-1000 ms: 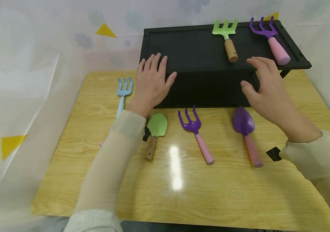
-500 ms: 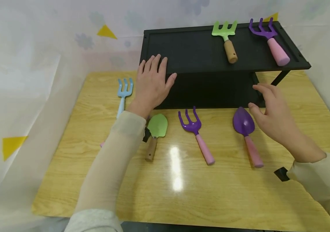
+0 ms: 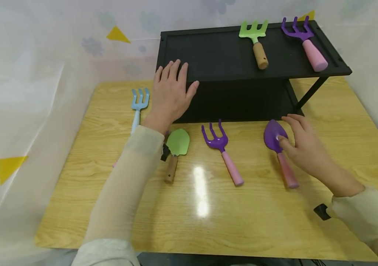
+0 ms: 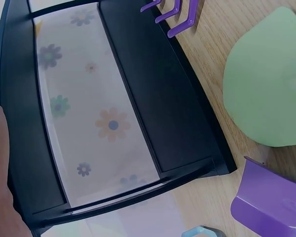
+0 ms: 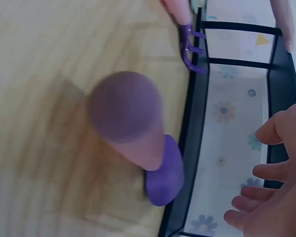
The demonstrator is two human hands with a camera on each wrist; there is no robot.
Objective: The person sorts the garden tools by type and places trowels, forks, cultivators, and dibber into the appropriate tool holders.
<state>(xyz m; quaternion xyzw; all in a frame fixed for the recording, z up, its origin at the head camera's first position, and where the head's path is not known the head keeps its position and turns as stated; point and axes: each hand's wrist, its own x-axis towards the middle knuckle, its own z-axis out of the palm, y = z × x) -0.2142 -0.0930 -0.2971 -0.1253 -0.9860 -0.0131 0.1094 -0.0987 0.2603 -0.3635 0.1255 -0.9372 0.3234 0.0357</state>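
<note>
My left hand (image 3: 170,96) rests on the left front edge of a black two-tier shelf (image 3: 209,53), fingers spread. At the right, my right hand (image 3: 308,151) hovers beside a purple trowel (image 3: 271,135) with a pink handle, thumb over its blade from this angle. The right wrist view shows that hand's fingers apart with nothing between them, away from the trowel's pink handle end (image 5: 126,106). On the shelf top lie a green hand rake (image 3: 258,51) with a wooden handle and a purple hand rake (image 3: 313,55) with a pink handle.
On the wooden table (image 3: 182,229) lie a purple hand fork (image 3: 220,142), a green trowel (image 3: 178,142) and a light blue hand fork (image 3: 139,105). My left sleeve (image 3: 126,184) mostly hides another purple tool, seen as a purple scoop (image 4: 266,200) in the left wrist view.
My right hand has come down from the shelf's front right edge toward the purple trowel, nearer the table. The left hand has stayed on the shelf. The head view has shifted slightly.
</note>
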